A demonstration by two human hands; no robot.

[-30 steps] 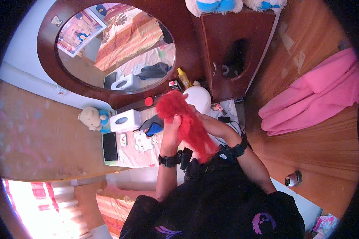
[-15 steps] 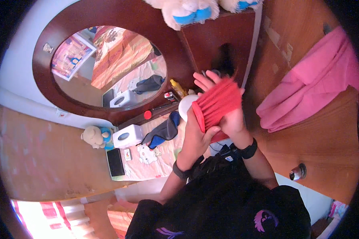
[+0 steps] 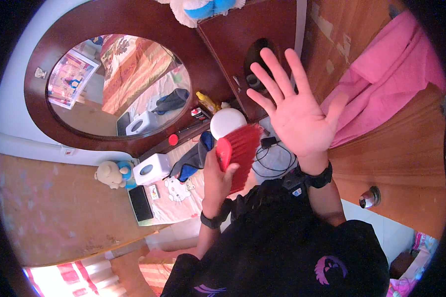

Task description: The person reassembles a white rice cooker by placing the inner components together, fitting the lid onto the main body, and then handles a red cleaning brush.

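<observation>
My left hand [image 3: 217,179] is closed around a red brush [image 3: 243,156] with long soft red bristles. Its bristles point to the right, over the dressing table. Raised to the right of the brush, my right hand [image 3: 302,116] holds nothing; its palm is turned up toward me and its fingers are spread. Just beyond the brush is a round white object [image 3: 228,123], partly covered by the bristles. A dark grey and blue cloth item [image 3: 192,161] lies to the left of my left hand.
On the dressing table [image 3: 183,210] are a white tissue box [image 3: 152,168], a dark tablet-like slab [image 3: 140,204], a yellow bottle [image 3: 207,101] and black cables [image 3: 277,168]. A plush toy [image 3: 111,174] sits at the left. An oval mirror [image 3: 119,86] stands behind; a pink towel [image 3: 386,79] hangs at right.
My right hand has come away from the bristles and lifted up to the right, fingers spreading. The brush has moved left and down in my left hand. The view has shifted slightly.
</observation>
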